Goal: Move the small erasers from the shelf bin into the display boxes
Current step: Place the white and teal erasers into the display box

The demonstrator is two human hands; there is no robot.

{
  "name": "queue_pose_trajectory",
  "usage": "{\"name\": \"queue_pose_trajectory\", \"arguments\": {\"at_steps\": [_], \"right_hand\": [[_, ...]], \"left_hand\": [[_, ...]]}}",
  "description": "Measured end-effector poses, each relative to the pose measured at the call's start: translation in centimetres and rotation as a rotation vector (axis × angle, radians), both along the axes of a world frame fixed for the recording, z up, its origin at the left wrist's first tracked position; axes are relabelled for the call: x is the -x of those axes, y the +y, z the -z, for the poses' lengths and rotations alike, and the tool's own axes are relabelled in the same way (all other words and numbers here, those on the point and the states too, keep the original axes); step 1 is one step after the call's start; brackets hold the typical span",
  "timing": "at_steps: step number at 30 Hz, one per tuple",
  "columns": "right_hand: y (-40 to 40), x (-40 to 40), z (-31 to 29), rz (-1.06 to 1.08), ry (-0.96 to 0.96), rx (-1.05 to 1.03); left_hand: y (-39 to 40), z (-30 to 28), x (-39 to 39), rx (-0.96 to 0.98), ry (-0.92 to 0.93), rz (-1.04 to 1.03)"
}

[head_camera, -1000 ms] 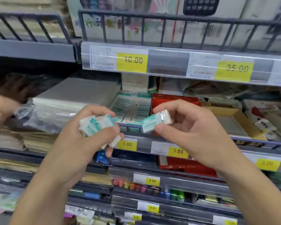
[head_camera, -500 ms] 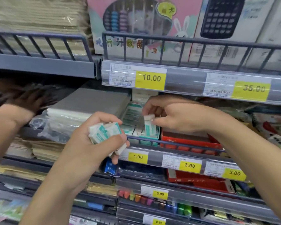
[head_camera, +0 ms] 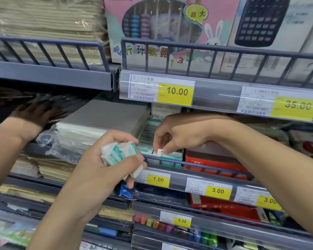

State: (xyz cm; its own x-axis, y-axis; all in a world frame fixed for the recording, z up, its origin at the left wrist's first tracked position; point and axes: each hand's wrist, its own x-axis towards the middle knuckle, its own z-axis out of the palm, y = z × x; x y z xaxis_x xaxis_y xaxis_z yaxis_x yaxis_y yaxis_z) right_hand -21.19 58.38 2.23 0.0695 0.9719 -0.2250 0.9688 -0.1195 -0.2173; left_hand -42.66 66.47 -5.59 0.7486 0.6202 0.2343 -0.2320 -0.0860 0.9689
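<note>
My left hand [head_camera: 105,165] grips a bunch of small erasers [head_camera: 118,152], white with teal sleeves, in front of the middle shelf. My right hand [head_camera: 177,134] reaches under the upper shelf and pinches one white eraser [head_camera: 159,152] with thumb and fingertips, its end standing in the teal display box [head_camera: 170,156] of erasers. Rows of erasers fill the box behind my fingers. A red display box [head_camera: 213,159] stands right of the teal one.
A grey rail [head_camera: 197,165] fronts the middle shelf. Another person's arm and hand [head_camera: 23,123] reaches into the shelf at the left, by wrapped paper stacks [head_camera: 90,127]. Price tags line the shelf edges. An abacus box [head_camera: 163,27] and calculator box stand above.
My right hand carried one eraser from in front of me up into the teal display box and lowered it among the rows. The left hand kept its bunch. The view tilted upward.
</note>
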Motion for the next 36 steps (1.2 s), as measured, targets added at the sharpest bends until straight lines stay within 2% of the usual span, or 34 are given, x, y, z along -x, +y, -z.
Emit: {"name": "queue_pose_trajectory", "arguments": {"at_steps": [18, 25, 29, 34, 36], "right_hand": [[-0.2, -0.4, 1.1, 0.024, -0.011, -0.079], [-0.3, -0.2, 1.2, -0.033, -0.098, -0.034], [-1.0, -0.3, 0.8, 0.037, 0.046, -0.123], [-3.7, 1.2, 0.0, 0.011, 0.709, -0.293], [-4.4, 2.3, 0.1, -0.067, 0.72, -0.338]], "left_hand": [[0.0, -0.1, -0.9, -0.011, 0.013, 0.01], [-0.2, -0.4, -1.1, -0.007, 0.012, 0.015], [-0.4, -0.6, -1.0, 0.001, 0.013, 0.023], [-1.0, -1.0, -0.9, 0.034, 0.005, 0.03], [-1.3, -1.0, -1.0, 0.06, -0.024, 0.051]]}}
